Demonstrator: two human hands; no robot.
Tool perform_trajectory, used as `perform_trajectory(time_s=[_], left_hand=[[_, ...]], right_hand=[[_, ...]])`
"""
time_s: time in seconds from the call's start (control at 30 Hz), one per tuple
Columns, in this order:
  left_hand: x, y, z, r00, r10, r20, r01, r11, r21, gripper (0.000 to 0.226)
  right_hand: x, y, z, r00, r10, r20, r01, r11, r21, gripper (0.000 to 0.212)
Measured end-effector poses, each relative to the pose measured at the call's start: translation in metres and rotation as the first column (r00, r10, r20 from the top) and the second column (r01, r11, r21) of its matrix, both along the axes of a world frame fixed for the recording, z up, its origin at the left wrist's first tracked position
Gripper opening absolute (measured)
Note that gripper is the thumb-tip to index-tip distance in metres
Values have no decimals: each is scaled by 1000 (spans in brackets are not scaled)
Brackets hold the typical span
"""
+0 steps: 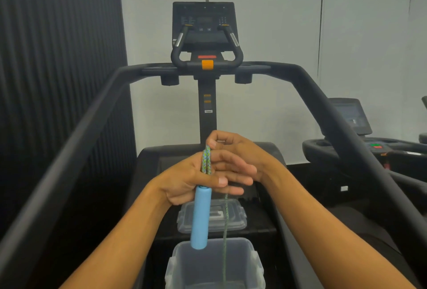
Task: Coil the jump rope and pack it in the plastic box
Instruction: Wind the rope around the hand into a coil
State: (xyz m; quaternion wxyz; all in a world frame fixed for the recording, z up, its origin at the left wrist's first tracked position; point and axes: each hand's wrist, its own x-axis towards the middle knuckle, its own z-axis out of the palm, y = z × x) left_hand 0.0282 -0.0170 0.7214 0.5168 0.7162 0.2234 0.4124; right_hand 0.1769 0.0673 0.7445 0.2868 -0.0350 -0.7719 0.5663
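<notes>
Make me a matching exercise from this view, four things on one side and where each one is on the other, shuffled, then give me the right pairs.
Things:
1. blue handle
2. lid
3. plastic box
4. orange knob

Places:
A. on the treadmill console, below the screen
B. nearest the camera, open, at the bottom of the view
C. hanging from the left hand
D. lying flat just beyond the box

Pairs: 1-C, 2-D, 3-B, 4-A

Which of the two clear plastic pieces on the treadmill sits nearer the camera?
The open plastic box, below the hanging blue handle; the flat lid lies farther away, beyond it.
</notes>
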Motion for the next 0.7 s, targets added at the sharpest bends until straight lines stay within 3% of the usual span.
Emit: perform_trajectory(time_s=[0.1, 0.2, 0.4, 0.53, 0.7], left_hand=[[2, 1, 4, 998, 17, 54, -20, 998, 52, 59], [1, 3, 8, 993, 30, 111, -40, 996, 81, 72], [-10, 10, 11, 983, 106, 148, -124, 985, 119, 85], [-20, 13, 9, 983, 161, 86, -170, 980, 106, 88], [-28, 12, 1, 986, 159, -45, -154, 984, 84, 89]], right_hand=[[-3, 2, -16, 999, -20, -51, 17, 998, -69, 28], [-12, 6, -39, 987, -162, -16, 160, 982, -102, 30], [-13, -8, -68, 954, -247, 172, 203, 950, 236, 27], [-7, -22, -61, 913, -356, 197, 204, 819, 536, 28], [10, -34, -37, 884, -411, 221, 162, 714, 681, 19]])
